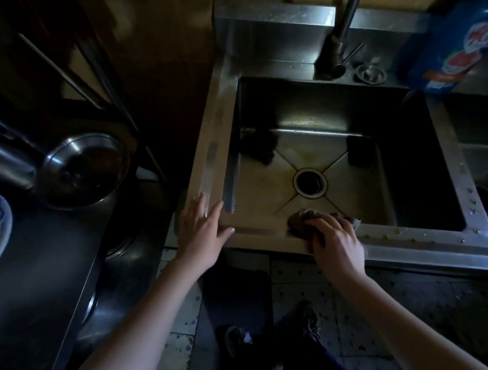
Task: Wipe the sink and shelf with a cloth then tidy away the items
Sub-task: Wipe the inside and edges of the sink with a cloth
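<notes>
Head view, nearest first: the right grip point(335, 241) was curled round the cloth point(300, 220), pressing it on the front rim of the sink point(403, 245), at the basin's edge. The left grip point(204, 232) lay flat and spread on the front-left corner, holding nothing. The rim ran left to right. Its speckled stretch lay to the right of the cloth, so the right grip looked the nearer for it. Farther in sat the drain point(309, 182), a dark pad point(261, 147), then the tap point(346, 11).

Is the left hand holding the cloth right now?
No, the right hand grips the cloth on the sink's front rim; the left hand rests flat, empty.
</notes>
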Available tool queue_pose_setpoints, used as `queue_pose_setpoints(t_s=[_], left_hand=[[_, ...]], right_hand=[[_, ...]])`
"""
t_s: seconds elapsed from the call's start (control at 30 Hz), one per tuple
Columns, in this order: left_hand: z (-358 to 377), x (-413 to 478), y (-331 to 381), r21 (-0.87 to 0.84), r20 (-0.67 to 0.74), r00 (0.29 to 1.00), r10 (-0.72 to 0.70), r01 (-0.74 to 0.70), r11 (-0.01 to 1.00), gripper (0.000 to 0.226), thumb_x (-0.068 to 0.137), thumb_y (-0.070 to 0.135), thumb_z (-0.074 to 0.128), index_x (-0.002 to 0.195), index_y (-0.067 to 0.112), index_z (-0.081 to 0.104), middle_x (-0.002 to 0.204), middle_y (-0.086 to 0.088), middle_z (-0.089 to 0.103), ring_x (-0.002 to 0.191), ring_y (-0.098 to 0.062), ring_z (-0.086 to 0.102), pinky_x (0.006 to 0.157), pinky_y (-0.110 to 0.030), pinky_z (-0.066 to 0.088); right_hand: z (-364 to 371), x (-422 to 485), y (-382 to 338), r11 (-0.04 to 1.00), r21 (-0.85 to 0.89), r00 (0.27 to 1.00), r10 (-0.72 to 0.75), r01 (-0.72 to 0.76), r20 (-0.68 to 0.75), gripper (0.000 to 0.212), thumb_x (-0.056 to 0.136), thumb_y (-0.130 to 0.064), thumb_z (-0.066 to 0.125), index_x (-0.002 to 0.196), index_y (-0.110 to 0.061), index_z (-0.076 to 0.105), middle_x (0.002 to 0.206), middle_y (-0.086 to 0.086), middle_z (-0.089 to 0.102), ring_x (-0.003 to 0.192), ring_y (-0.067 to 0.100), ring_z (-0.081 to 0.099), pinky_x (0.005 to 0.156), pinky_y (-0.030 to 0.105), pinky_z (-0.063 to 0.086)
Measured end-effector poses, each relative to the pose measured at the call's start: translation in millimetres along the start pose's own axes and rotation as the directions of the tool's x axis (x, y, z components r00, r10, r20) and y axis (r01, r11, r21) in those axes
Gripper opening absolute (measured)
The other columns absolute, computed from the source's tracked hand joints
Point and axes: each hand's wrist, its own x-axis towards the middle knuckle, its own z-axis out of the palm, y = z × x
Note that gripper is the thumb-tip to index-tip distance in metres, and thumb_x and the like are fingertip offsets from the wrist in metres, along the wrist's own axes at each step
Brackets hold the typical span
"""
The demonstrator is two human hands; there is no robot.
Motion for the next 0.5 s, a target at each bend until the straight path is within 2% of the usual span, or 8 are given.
queue_pose_setpoints(t_s=[0.2,0.37,0.5], left_hand=[[-5,-6,-15,-0.050,0.026,0.999,-0.034,0.035,0.998,0.070,0.087,0.045,0.057,0.146,0.021,0.026,0.157,-0.010,0.007,0.144,-0.029,0.006,0.115,-0.044,0.013],[-8,-11,-24,-0.045,0.013,0.998,-0.068,0.068,0.997,0.066,0.088,0.038,0.058,0.145,0.023,0.027,0.157,-0.011,0.008,0.143,-0.032,0.009,0.115,-0.047,0.018],[-9,-12,-23,-0.040,0.027,0.997,-0.077,0.078,0.996,0.067,0.088,0.039,0.058,0.145,0.022,0.027,0.157,-0.012,0.009,0.143,-0.032,0.008,0.115,-0.048,0.018]], right_hand=[[19,8,-46,0.984,0.046,0.984,-0.173,0.171,0.045,0.043,0.093,-0.022,0.046,0.134,-0.034,0.045,0.137,-0.007,0.052,0.127,0.026,0.043,0.081,0.041,0.055],[41,19,-91,0.937,-0.007,0.926,-0.343,0.349,0.158,0.053,0.090,-0.021,0.047,0.140,-0.033,0.036,0.148,-0.006,0.040,0.132,0.035,0.033,0.104,0.049,0.037],[46,25,-93,0.897,-0.069,0.883,-0.412,0.436,0.226,0.052,0.090,-0.022,0.048,0.139,-0.034,0.039,0.151,-0.006,0.034,0.135,0.037,0.028,0.105,0.049,0.033]])
